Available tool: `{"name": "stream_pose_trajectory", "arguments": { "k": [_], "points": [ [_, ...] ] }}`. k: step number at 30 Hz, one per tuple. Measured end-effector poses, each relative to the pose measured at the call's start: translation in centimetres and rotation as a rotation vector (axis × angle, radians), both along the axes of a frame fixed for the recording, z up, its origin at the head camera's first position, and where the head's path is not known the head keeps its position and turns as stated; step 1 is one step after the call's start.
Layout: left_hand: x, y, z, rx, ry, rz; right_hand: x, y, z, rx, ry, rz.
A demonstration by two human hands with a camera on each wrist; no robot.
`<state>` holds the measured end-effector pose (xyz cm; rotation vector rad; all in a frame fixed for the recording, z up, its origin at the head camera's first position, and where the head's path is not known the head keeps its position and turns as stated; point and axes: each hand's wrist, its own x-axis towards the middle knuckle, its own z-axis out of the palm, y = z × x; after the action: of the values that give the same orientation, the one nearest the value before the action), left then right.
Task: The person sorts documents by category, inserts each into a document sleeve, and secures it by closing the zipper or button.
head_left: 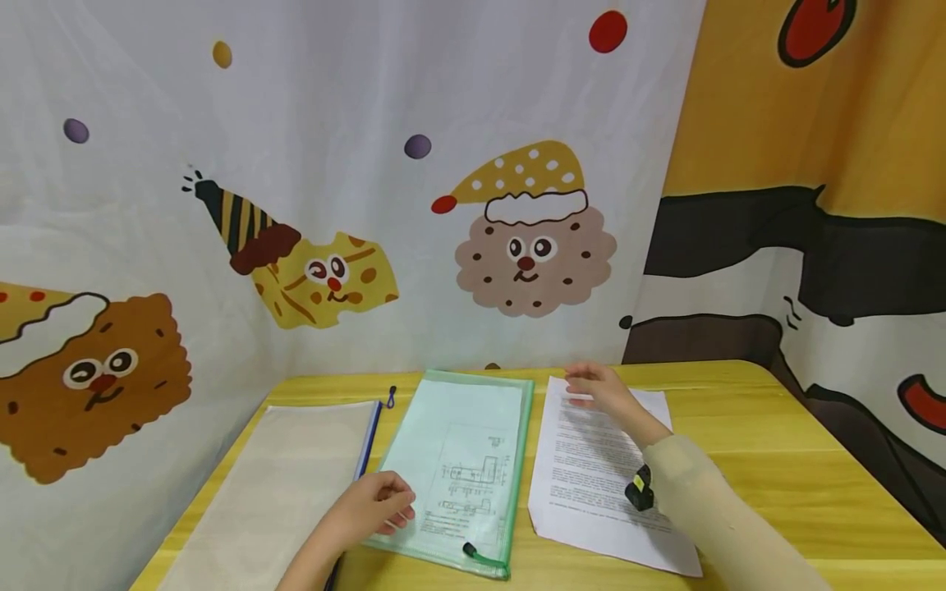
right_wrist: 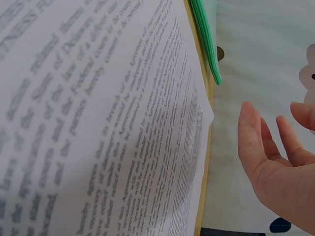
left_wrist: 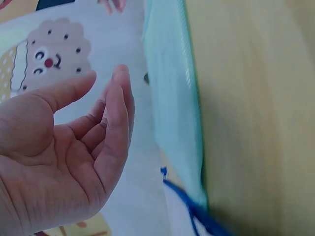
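My left hand (head_left: 373,510) hovers over the lower left of a green zip document pouch (head_left: 473,460), its fingers loosely bent around nothing. Through the pouch a sheet with a line drawing shows; a green zip pull (head_left: 484,559) lies at its near edge. Over the far end of a printed paper sheet (head_left: 591,468) is my right hand (head_left: 602,390), fingers relaxed and holding nothing. In the right wrist view that hand (right_wrist: 275,157) appears beyond the sheet's far edge. The left wrist view shows the left hand (left_wrist: 78,142) with its palm bare.
A second pouch with a blue zip edge (head_left: 288,484) and a blue pull (head_left: 392,397) lies at the left of the yellow wooden table (head_left: 769,460). A black wrist camera (head_left: 640,488) is on the right sleeve. Behind the table hangs a cartoon-printed curtain (head_left: 355,98).
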<state>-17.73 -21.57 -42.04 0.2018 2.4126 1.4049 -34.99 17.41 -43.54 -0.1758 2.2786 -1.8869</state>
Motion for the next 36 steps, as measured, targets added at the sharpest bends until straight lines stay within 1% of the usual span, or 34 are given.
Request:
{"name": "stream_pose_trajectory", "arguments": {
  "k": [6,11,16,23,26,28,30,32,36],
  "points": [
    [-0.3,-2.0,1.1,-0.014,0.029,0.070,0.6,0.6,-0.1,0.000,0.022,0.017],
    [-0.8,-3.9,1.2,-0.017,0.033,0.134,1.1,1.1,-0.2,0.023,0.022,0.021],
    [-1.4,-5.6,0.7,-0.018,0.021,0.213,1.5,1.6,-0.1,0.049,0.009,0.013],
    [-1.8,-7.3,-0.4,-0.007,0.025,0.266,2.0,2.3,0.0,0.042,0.002,0.017],
    [-1.9,-7.8,-0.9,-0.034,0.012,0.293,2.2,2.5,0.0,0.038,0.003,0.018],
    [-2.0,-8.0,-1.2,-0.061,0.005,0.296,2.4,2.7,0.0,0.046,0.007,0.025],
    [-2.1,-8.2,-1.5,-0.079,-0.001,0.281,2.5,2.7,0.0,0.055,0.005,0.022],
    [-2.1,-8.4,-1.7,-0.085,-0.004,0.264,2.6,2.8,0.1,0.052,0.000,0.020],
    [-2.2,-8.5,-2.2,-0.084,-0.017,0.250,2.8,2.9,0.2,0.023,-0.002,0.028]
  ]
}}
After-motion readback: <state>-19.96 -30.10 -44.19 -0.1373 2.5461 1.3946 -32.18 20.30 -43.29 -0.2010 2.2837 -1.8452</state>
